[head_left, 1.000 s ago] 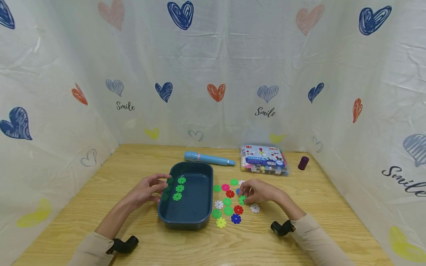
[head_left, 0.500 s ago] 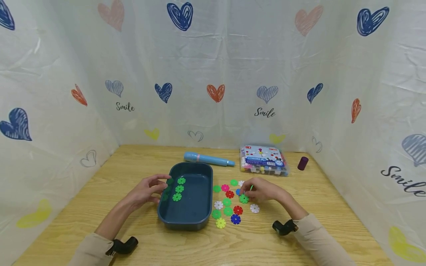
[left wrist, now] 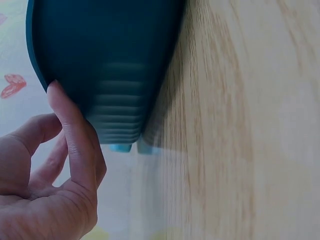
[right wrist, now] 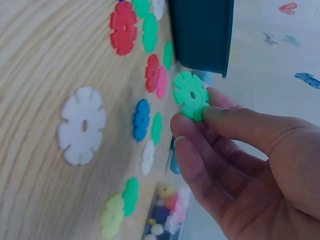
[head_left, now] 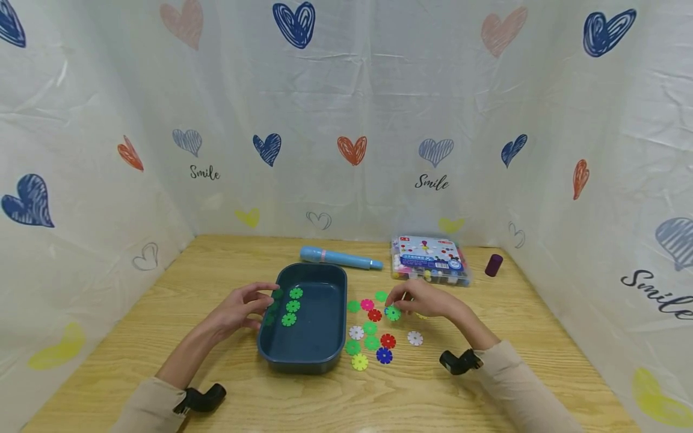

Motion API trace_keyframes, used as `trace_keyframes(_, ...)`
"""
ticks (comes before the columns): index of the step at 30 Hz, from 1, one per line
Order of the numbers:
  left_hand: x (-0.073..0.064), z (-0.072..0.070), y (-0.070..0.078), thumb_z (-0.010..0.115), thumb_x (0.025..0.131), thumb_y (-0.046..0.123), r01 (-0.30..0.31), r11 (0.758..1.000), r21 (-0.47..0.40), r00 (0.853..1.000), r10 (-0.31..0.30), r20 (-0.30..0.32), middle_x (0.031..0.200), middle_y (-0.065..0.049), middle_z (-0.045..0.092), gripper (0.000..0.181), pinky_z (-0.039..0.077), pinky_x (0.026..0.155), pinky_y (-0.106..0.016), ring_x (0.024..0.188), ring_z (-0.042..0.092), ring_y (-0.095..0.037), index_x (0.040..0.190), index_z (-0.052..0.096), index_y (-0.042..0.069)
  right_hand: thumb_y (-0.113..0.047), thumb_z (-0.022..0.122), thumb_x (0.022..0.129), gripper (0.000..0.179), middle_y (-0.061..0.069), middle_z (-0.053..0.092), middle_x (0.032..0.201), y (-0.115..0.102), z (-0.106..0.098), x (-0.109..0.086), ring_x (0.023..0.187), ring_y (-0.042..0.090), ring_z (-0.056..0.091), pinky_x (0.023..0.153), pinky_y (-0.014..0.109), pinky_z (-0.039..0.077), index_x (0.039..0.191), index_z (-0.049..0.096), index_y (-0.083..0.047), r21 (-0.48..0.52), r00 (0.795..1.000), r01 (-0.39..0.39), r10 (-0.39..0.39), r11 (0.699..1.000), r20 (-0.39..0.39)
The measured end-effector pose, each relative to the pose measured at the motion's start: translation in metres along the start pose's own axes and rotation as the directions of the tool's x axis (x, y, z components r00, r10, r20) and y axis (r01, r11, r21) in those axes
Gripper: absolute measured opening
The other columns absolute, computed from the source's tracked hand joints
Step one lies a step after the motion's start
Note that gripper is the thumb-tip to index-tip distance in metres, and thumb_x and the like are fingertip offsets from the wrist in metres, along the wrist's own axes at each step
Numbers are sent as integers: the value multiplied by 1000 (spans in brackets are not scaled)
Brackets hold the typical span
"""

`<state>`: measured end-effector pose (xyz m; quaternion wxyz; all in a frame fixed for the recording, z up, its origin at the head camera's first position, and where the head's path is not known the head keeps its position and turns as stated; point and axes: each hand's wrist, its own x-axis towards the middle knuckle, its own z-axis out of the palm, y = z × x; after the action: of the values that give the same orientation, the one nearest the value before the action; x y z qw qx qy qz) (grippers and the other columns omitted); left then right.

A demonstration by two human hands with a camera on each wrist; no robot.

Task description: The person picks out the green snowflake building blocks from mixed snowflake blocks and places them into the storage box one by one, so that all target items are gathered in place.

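My right hand (head_left: 419,299) pinches a green snowflake disc (head_left: 393,313) between thumb and fingertips, over the loose discs. In the right wrist view this green disc (right wrist: 183,94) is held up off the table, with a blue disc (right wrist: 141,120) and a white disc (right wrist: 81,126) lying beyond it. My left hand (head_left: 242,308) holds the left rim of a dark teal tray (head_left: 340,322); the left wrist view has a fingertip at the edge of the tray (left wrist: 115,45). Inside, three green discs (head_left: 292,306) lie in a row near the left wall.
Red, pink, white, yellow, blue and green discs (head_left: 371,342) lie scattered right of the tray. Behind are a light blue microphone-shaped stick (head_left: 346,259), a clear box of coloured beads (head_left: 430,260) and a dark purple cylinder (head_left: 493,265). A heart-printed curtain surrounds the wooden table (head_left: 243,385).
My right hand has lifted the green disc and shifted slightly away from me and to the left. A yellow disc now shows under the hand. My left hand stays at the tray rim.
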<state>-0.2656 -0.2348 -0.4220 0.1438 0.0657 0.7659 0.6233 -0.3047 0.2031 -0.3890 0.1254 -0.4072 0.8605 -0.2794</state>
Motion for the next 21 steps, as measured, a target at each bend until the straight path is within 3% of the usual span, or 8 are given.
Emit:
trace_keyframes(4,1,-1,0,64,96,26,-1,1000,-8,1000,1,3,119,-14,60,54,59,65,-30,90,66,-23,143,45,9,-5,54,99,19,13,71,91,-6,-3,7,77,37,68,68,43,58,110,69,2,20,1000,2,-2,1000,-2)
trace_keyframes(11,1,-1,0,64,96,28,-7,1000,-8,1000,7,14,114,-12,63,55,59,65,-30,89,66,-23,143,45,8,-5,54,99,19,14,73,94,-15,-6,20,78,35,71,68,41,59,110,69,1,15,999,36,-36,999,-31)
trace_keyframes(17,1,-1,2,64,96,27,3,1000,-17,1000,-3,9,113,-12,63,54,59,64,-29,88,66,-22,143,45,9,-10,54,100,21,11,73,98,-22,-8,29,81,35,70,70,43,59,112,70,-1,31,999,9,-8,999,-38)
trace_keyframes(21,0,-1,2,63,97,25,13,1000,-14,1000,-13,2,112,-12,63,52,58,64,-28,87,65,-22,143,45,9,-13,55,101,21,6,73,100,-28,-9,37,81,29,70,68,33,59,113,70,-5,12,999,-4,4,1000,-33)
